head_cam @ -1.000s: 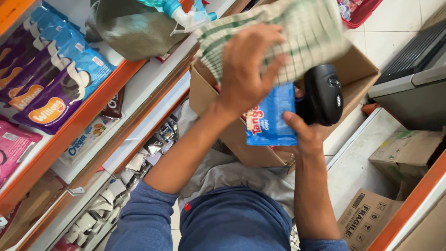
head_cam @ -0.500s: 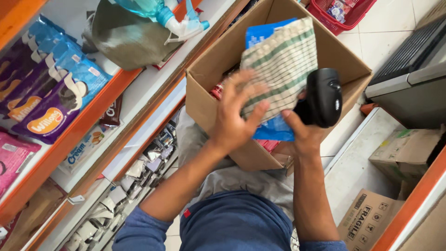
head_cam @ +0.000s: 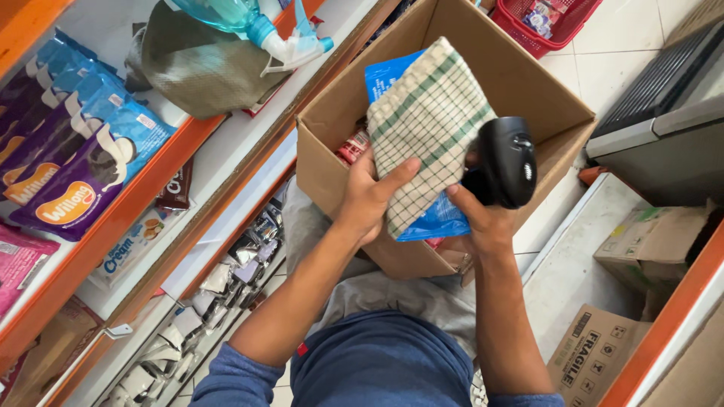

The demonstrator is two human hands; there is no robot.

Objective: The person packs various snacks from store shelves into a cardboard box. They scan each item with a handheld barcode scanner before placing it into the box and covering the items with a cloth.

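In the head view, your left hand (head_cam: 369,197) is pressing the checked cloth (head_cam: 426,128) onto the blue packet (head_cam: 437,220) over the cardboard box (head_cam: 528,83) — keep the fingers flat. Your right hand (head_cam: 483,218) is closing around the black scanner (head_cam: 507,161) and pinching the packet — hold steady.

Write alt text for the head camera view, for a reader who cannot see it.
Seen from above, a person's left hand presses a green-checked cloth against a blue snack packet, while the right hand holds the packet and a black handheld scanner over an open cardboard box. Orange-edged shelves of snack packets stand alongside.
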